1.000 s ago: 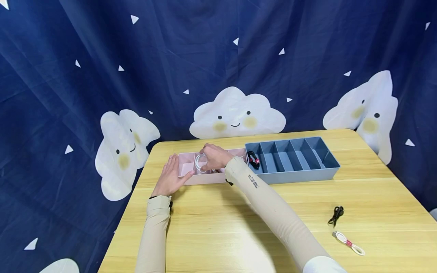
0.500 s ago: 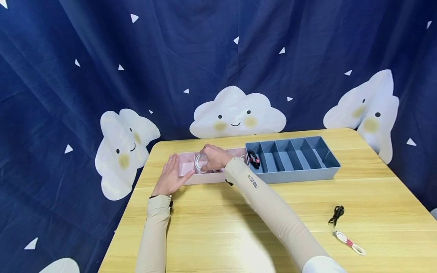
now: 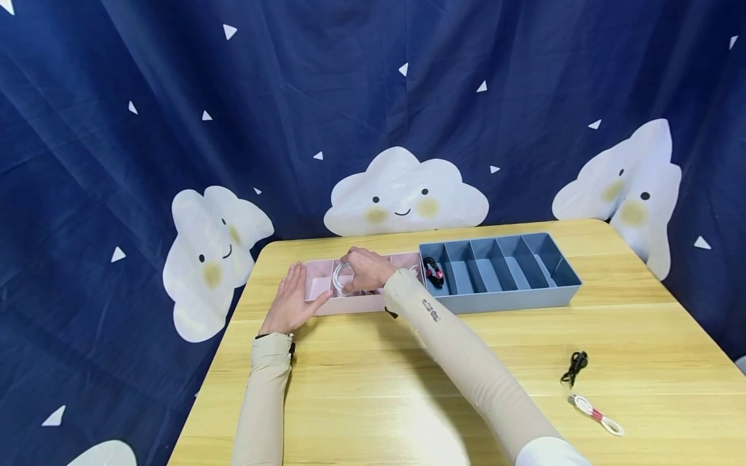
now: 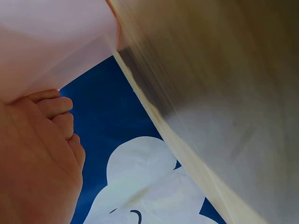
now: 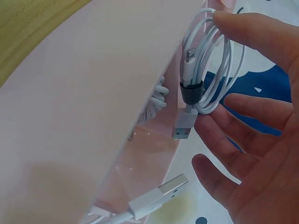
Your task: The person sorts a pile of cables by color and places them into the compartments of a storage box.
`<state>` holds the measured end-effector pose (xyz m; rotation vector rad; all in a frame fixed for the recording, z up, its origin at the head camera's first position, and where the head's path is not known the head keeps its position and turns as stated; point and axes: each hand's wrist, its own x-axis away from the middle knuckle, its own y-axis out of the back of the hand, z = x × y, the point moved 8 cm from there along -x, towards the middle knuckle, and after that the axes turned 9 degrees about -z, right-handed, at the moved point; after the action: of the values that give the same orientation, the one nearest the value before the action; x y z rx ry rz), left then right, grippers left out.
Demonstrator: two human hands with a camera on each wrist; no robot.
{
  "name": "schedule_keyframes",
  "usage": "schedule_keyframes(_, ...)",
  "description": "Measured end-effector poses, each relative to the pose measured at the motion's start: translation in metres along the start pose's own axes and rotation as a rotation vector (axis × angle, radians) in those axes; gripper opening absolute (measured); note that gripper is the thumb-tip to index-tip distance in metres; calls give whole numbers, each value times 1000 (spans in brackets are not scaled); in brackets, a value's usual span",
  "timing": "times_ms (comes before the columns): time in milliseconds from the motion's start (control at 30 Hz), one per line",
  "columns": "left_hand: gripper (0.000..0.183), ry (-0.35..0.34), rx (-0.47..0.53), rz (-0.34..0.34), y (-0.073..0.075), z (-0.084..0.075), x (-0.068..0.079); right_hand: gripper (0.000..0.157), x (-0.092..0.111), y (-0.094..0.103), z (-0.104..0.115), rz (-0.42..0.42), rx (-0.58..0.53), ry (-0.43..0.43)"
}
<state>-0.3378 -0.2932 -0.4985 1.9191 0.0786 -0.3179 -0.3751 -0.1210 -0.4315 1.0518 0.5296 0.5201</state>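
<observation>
The coiled white cable point(image 5: 198, 70) hangs over the 2nd compartment from the left of the pink tray point(image 3: 350, 307); whether it touches the tray, I cannot tell. The right hand point(image 3: 368, 268) pinches it, thumb at 1 end of the loop and a finger at the other. It should be light, springy and smooth, with little to break; the best hold is likely the dark strap point(image 5: 192, 93), which gathers the strands, rather than the loose outer loops or the USB plug point(image 5: 184, 123).

The left hand point(image 3: 289, 304) rests on the tray's left end, fingers straight, gripping nothing. Another white cable point(image 5: 159, 95) lies inside. Alongside sits the blue tray point(image 3: 507, 299), a black-and-red cable point(image 3: 433, 275) in its leftmost compartment. 2 bundled cables, 1 black point(image 3: 577, 366) and 1 white point(image 3: 599, 415), lie on the counter point(image 3: 350, 388).
</observation>
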Motion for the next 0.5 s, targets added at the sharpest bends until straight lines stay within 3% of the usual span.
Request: schedule_keyframes(500, 109, -15, 10, -10, 0, 0, -1, 76, -1, -4, -4, 11, 3, -4)
